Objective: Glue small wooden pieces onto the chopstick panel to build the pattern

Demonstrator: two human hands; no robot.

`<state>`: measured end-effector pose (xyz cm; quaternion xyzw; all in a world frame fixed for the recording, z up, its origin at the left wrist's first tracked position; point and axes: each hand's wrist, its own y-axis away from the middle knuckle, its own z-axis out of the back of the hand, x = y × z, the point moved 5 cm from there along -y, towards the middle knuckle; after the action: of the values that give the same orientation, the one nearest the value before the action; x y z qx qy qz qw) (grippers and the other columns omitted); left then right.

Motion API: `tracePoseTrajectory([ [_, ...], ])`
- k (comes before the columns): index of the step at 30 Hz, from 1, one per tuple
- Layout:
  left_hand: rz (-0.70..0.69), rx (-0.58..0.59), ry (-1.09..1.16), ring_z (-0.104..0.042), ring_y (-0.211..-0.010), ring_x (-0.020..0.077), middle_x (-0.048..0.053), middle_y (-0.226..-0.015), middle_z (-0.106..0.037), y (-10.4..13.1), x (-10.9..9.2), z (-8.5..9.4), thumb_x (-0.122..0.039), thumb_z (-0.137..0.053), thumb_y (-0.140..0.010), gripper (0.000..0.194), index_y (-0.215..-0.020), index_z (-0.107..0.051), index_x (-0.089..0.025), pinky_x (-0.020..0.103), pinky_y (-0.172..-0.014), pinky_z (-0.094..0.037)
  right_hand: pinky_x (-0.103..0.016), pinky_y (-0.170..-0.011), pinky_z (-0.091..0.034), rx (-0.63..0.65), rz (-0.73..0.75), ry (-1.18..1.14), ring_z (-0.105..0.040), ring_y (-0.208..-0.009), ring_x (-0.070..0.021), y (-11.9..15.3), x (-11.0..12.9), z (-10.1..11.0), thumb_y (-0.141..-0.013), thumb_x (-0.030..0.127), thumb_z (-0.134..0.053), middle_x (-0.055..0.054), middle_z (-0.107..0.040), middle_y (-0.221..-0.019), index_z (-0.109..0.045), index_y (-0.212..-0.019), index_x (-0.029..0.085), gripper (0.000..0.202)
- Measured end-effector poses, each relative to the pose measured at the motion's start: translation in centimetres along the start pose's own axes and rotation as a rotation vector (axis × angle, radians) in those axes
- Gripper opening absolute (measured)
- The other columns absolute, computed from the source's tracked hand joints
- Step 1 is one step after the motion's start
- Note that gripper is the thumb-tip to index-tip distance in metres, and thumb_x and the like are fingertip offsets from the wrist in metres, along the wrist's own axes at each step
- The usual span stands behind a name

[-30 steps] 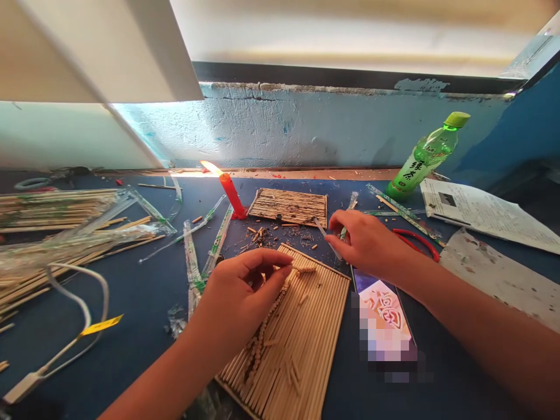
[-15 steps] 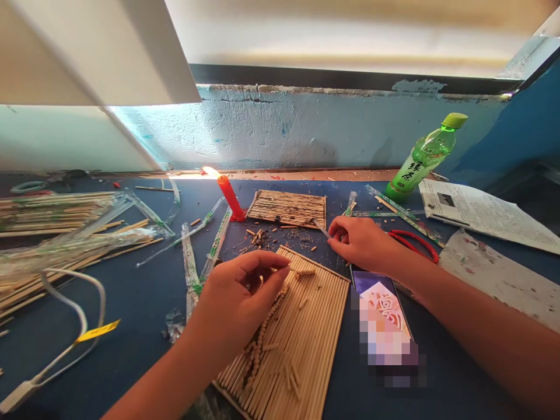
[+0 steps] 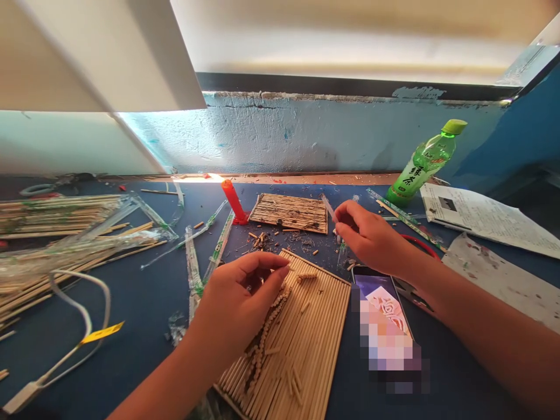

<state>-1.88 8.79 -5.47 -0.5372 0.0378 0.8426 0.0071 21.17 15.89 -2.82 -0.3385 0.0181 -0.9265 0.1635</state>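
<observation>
My left hand [image 3: 247,297] is over the large stick panel [image 3: 321,326], its thumb and fingertips pinched together; what they hold is too small or hidden to name. Under and beside it, a curved row of short stick pieces [image 3: 261,344] lies on the panel with a few loose bits. My right hand [image 3: 361,233] pinches a thin translucent strip [image 3: 328,208], which points up and left near the right edge of the smaller stick panel [image 3: 291,211]. That smaller panel is marked with dark spots. A lit red candle [image 3: 233,198] stands at its left.
A green bottle [image 3: 422,166] stands at the back right by some papers [image 3: 485,219]. A phone [image 3: 385,321] lies right of the large panel, near red-handled scissors [image 3: 422,245]. Wrapped sticks [image 3: 65,216] and a white cable [image 3: 83,315] are at left.
My right hand has moved slightly up and right with the strip, whose tip has lifted from the small panel's lower right corner to its upper right. My left hand stays nearly where it was.
</observation>
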Motion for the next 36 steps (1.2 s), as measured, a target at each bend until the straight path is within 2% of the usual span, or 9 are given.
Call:
tracePoseTrajectory([
  [7,0.009,-0.016,0.029,-0.065,-0.071,0.0189,0.001,-0.079,-0.072,-0.1,-0.2,0.2,-0.047,-0.068,-0.084,0.024,-0.094,-0.071,-0.025,0.029,-0.060,-0.049,-0.029,-0.056,-0.040,-0.007,-0.073,-0.340,-0.048,-0.063,-0.0129,0.0,-0.6,0.8,-0.098,0.034,-0.041,-0.001,-0.058,-0.085,-0.056,-0.104,0.024,0.019],
  [11,-0.003,-0.002,0.063,-0.063,-0.070,0.0174,0.001,-0.078,-0.070,0.0,-0.5,0.1,-0.048,-0.066,-0.086,0.025,-0.094,-0.070,-0.024,0.028,-0.059,-0.047,-0.030,-0.059,-0.042,-0.079,-0.020,-0.296,-0.051,-0.064,-0.0137,-1.6,-0.1,2.0,-0.094,0.037,-0.049,-0.002,-0.060,-0.084,-0.060,-0.104,0.022,0.021],
  [15,-0.014,0.036,0.097,-0.058,-0.066,0.0155,0.001,-0.074,-0.067,0.2,-0.6,-0.4,-0.050,-0.062,-0.088,0.028,-0.090,-0.068,-0.022,0.026,-0.056,-0.045,-0.032,-0.063,-0.042,-0.127,0.124,-0.204,-0.054,-0.067,-0.0150,-4.6,2.8,2.4,-0.092,0.033,-0.051,-0.006,-0.067,-0.088,-0.062,-0.106,0.019,0.022],
  [17,-0.020,0.048,0.098,-0.055,-0.062,0.0143,0.000,-0.070,-0.063,0.4,-0.6,-0.6,-0.051,-0.060,-0.089,0.030,-0.087,-0.067,-0.021,0.025,-0.054,-0.042,-0.032,-0.065,-0.041,-0.122,0.196,-0.117,-0.055,-0.068,-0.0156,-6.1,4.8,1.7,-0.092,0.030,-0.051,-0.006,-0.069,-0.088,-0.063,-0.107,0.020,0.022],
  [21,-0.026,0.073,0.072,-0.049,-0.058,0.0129,-0.001,-0.066,-0.057,0.8,-1.0,-0.9,-0.051,-0.054,-0.092,0.034,-0.081,-0.064,-0.020,0.025,-0.051,-0.038,-0.031,-0.064,-0.037,-0.073,0.347,0.033,-0.052,-0.065,-0.0143,-8.4,8.6,-1.0,-0.093,0.026,-0.048,-0.004,-0.067,-0.079,-0.064,-0.102,0.018,0.020],
  [24,-0.009,0.103,0.064,-0.045,-0.055,0.0127,-0.001,-0.062,-0.053,1.1,-1.5,-1.0,-0.050,-0.052,-0.092,0.035,-0.078,-0.061,-0.019,0.024,-0.047,-0.035,-0.030,-0.064,-0.035,-0.061,0.412,0.088,-0.049,-0.064,-0.0137,-9.6,10.2,-2.7,-0.095,0.023,-0.045,-0.004,-0.064,-0.077,-0.063,-0.099,0.017,0.020],
  [28,-0.018,0.094,0.013,-0.042,-0.055,0.0124,-0.003,-0.060,-0.049,1.2,-1.8,-1.0,-0.050,-0.051,-0.093,0.036,-0.076,-0.059,-0.019,0.025,-0.048,-0.034,-0.029,-0.065,-0.034,-0.063,0.429,0.094,-0.049,-0.065,-0.0134,-10.7,10.9,-3.9,-0.096,0.023,-0.043,-0.006,-0.064,-0.079,-0.061,-0.098,0.015,0.020],
  [33,-0.066,0.095,-0.070,-0.042,-0.055,0.0126,-0.004,-0.061,-0.047,1.1,-2.0,-0.9,-0.049,-0.047,-0.096,0.037,-0.075,-0.057,-0.020,0.026,-0.050,-0.035,-0.028,-0.064,-0.035,-0.067,0.452,0.076,-0.048,-0.063,-0.0127,-11.4,11.0,-4.2,-0.095,0.023,-0.045,-0.005,-0.064,-0.076,-0.062,-0.093,0.015,0.019],
  [36,-0.237,0.104,-0.175,-0.051,-0.063,0.0151,0.000,-0.069,-0.058,1.6,-2.9,-1.3,-0.038,-0.047,-0.098,0.029,-0.080,-0.059,-0.019,0.029,-0.060,-0.042,-0.028,-0.065,-0.035,-0.068,0.461,0.070,-0.049,-0.064,-0.0129,-11.6,11.0,-4.4,-0.094,0.021,-0.045,-0.005,-0.064,-0.076,-0.062,-0.093,0.014,0.019],
])
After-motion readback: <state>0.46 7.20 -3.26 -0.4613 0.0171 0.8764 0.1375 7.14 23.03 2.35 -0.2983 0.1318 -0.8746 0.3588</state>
